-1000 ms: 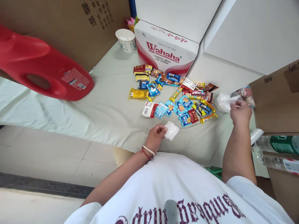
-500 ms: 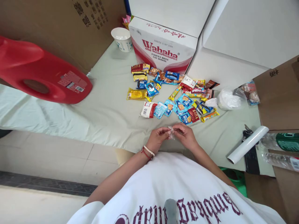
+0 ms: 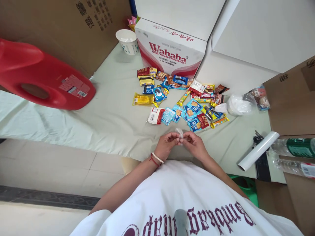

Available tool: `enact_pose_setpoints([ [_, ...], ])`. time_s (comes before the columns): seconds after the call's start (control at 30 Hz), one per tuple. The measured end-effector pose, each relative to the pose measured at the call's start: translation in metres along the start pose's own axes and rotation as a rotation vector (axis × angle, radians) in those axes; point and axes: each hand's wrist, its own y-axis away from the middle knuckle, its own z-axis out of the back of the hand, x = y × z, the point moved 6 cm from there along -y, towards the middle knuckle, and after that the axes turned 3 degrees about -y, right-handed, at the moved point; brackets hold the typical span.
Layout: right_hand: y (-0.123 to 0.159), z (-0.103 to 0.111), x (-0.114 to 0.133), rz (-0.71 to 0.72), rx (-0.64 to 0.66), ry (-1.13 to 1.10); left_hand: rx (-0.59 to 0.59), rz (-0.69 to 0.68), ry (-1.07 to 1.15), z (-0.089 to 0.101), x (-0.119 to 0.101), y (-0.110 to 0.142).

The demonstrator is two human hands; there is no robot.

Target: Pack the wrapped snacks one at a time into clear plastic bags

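My left hand [image 3: 167, 144] and my right hand [image 3: 195, 144] meet at the table's front edge, just before my white shirt. Between their fingertips they pinch a small crumpled piece of clear plastic [image 3: 179, 132], probably film or a bag; its exact kind is too small to tell. Both hands are closed on it, thumbs against forefingers. Beyond them lie wrapped snacks: blue cracker packets [image 3: 193, 107], a red-and-white packet [image 3: 155, 115], a yellow packet [image 3: 143, 99] and several more in a loose spread. A white plastic bag [image 3: 240, 104] rests at the right end of the snacks.
A red jug [image 3: 54, 82] lies at the left, a paper cup [image 3: 128, 42] behind it. A Wahaba-style printed carton [image 3: 172, 49] backs the snacks. At right are a white roll [image 3: 258, 151], a black object [image 3: 262, 167] and plastic bottles [image 3: 295, 147].
The clear plastic between my fingertips has changed shape and now stands up higher above them. Both hands stay together in nearly the same place. The view has shifted slightly.
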Motion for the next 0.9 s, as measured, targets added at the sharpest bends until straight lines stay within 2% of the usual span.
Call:
enact_pose_setpoints([
  [0.13,0.0,0.004,-0.005,-0.046,-0.092,-0.076,-0.046,0.013,-0.007,0.004,0.001,0.003],
  [0.3,0.004,0.028,-0.008,-0.089,-0.261,-0.267,-0.134,0.052,0.048,0.021,0.01,0.007],
  [0.47,0.007,0.041,-0.005,-0.061,-0.349,-0.331,-0.167,0.046,-0.123,0.031,0.014,0.017],
  [0.53,0.009,0.041,-0.002,-0.032,-0.345,-0.294,-0.222,-0.082,-0.257,0.031,0.0,0.023],
  [0.6,0.009,0.035,0.0,-0.031,-0.28,-0.224,-0.236,-0.29,-0.413,0.024,-0.022,0.029],
  [0.67,0.01,0.026,0.002,-0.059,-0.186,-0.163,-0.134,-0.448,-0.556,0.008,-0.038,0.031],
  [0.73,0.01,0.018,0.004,-0.088,-0.126,-0.15,-0.008,-0.461,-0.642,-0.005,-0.04,0.026],
  [0.77,0.01,0.016,0.005,-0.092,-0.118,-0.16,0.013,-0.427,-0.649,-0.007,-0.037,0.022],
  [0.83,0.01,0.017,0.008,-0.084,-0.128,-0.192,-0.039,-0.345,-0.6,-0.001,-0.029,0.013],
  [0.9,0.009,0.022,0.007,-0.07,-0.144,-0.216,-0.152,-0.294,-0.492,0.014,-0.021,0.007],
])
